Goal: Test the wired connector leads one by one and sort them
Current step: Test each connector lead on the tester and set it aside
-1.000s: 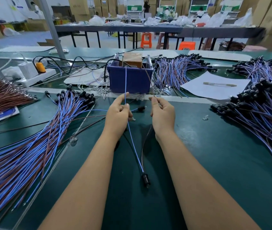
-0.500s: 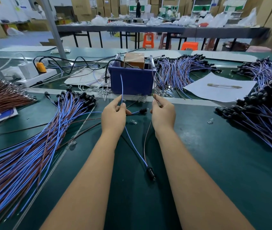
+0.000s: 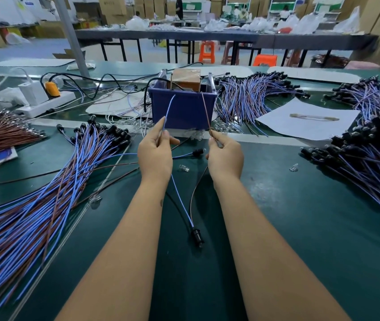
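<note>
One connector lead lies between my arms, its black connector [image 3: 196, 236] on the green mat. My left hand [image 3: 155, 154] pinches its blue wire [image 3: 168, 110], whose free end points up at the blue bin [image 3: 182, 107]. My right hand [image 3: 225, 156] pinches its brown wire [image 3: 206, 110], also pointing up toward the bin. A brown box with metal posts [image 3: 186, 79] sits inside the bin. Both wire tips end just in front of the bin's rim; contact with the posts cannot be told.
A big heap of blue-brown leads [image 3: 33, 205] covers the left of the mat, another heap [image 3: 374, 163] the right, a third [image 3: 251, 96] behind the bin. A loose lead [image 3: 197, 152] lies between my hands. Paper with a pen [image 3: 307, 119], a power strip [image 3: 45, 101].
Both hands have spread apart and risen toward the bin. The brown wire now stands up from my right hand, and the connector has slid a little to the right.
</note>
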